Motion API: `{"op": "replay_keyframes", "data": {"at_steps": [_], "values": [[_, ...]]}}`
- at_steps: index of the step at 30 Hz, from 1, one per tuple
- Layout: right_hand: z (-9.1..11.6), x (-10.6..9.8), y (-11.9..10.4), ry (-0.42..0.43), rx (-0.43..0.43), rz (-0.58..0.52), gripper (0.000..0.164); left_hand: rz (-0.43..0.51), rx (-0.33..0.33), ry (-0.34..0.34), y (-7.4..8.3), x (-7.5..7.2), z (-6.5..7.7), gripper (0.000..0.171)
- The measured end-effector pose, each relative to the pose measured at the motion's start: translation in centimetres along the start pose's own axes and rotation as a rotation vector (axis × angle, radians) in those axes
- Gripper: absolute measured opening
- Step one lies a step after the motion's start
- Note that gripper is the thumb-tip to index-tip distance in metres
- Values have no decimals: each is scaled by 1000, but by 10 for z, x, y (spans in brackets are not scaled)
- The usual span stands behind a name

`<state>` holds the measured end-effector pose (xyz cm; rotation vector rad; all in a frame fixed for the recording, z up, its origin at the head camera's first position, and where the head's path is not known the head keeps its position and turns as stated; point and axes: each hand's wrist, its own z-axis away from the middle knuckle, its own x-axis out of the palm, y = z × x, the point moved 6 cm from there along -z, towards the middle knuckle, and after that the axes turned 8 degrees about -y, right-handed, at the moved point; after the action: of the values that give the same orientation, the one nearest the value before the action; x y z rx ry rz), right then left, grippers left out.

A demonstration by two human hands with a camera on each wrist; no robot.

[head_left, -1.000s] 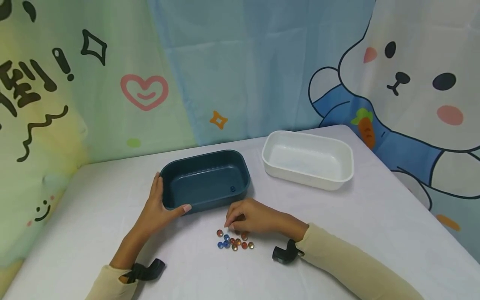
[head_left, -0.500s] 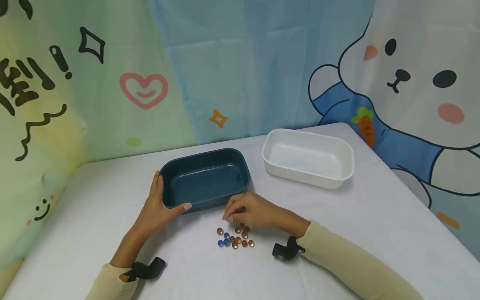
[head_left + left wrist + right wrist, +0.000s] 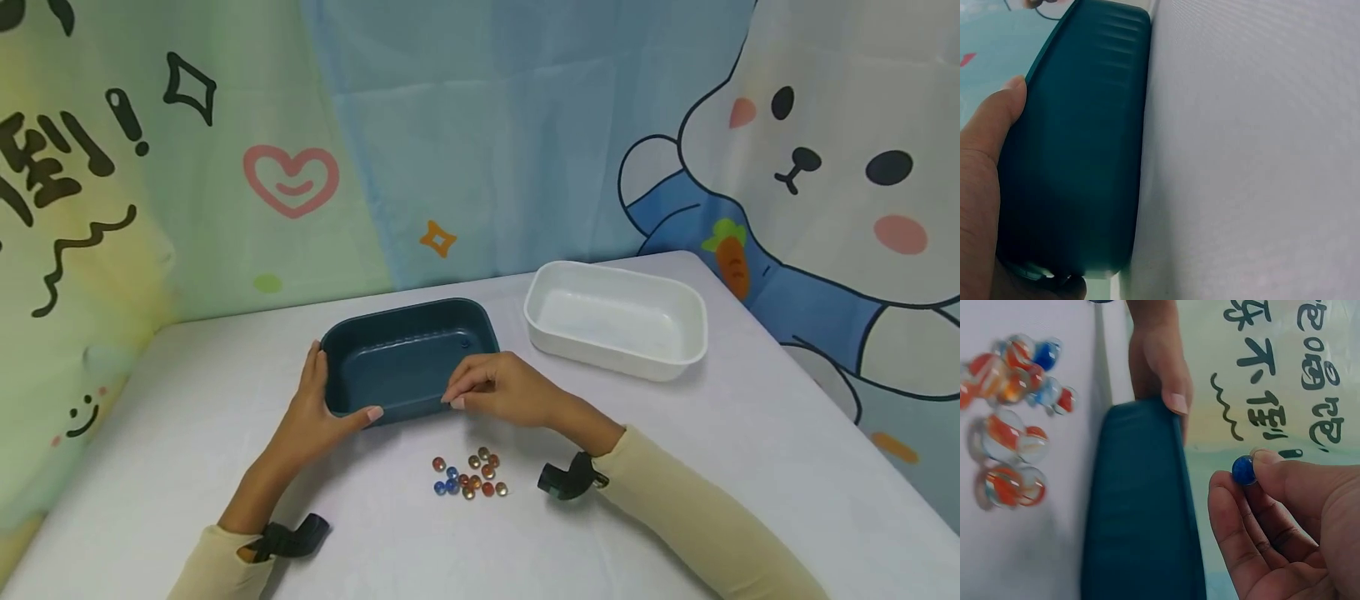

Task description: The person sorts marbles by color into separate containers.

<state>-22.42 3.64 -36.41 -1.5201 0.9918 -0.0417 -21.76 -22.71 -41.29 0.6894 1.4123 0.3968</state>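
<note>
One small, shiny blue marble

Plain pale-beige sleeve at the lower left, matching sleeve lower right — plus a stubby black camera by each one's end, bent like a pipe elbow.

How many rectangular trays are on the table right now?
2: the dark teal tray, gripped around its near-left corner by the left hand, and the white tray, to its right and farther back. None appear hidden.
</note>
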Motion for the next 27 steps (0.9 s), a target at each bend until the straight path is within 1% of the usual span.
{"op": "replay_keyframes", "data": {"at_steps": [4, 11, 16, 22, 27], "values": [[-6, -8, -1, 21, -5, 23, 11, -1, 2, -1, 1, -1, 0, 122], [-18, -22, 11, 38, 61, 62, 12, -3, -9, -11, 0, 0, 1, 122], [-27, -29, 20, 39, 84, 64, 13, -9, -14, -12, -1, 1, 0, 122], [-36, -37, 30, 58, 143, 86, 14, -3, -2, -10, 0, 1, -1, 122], [-45, -40, 43, 36, 212, 113, 14, -4, -1, -7, 0, 0, -1, 123]]}}
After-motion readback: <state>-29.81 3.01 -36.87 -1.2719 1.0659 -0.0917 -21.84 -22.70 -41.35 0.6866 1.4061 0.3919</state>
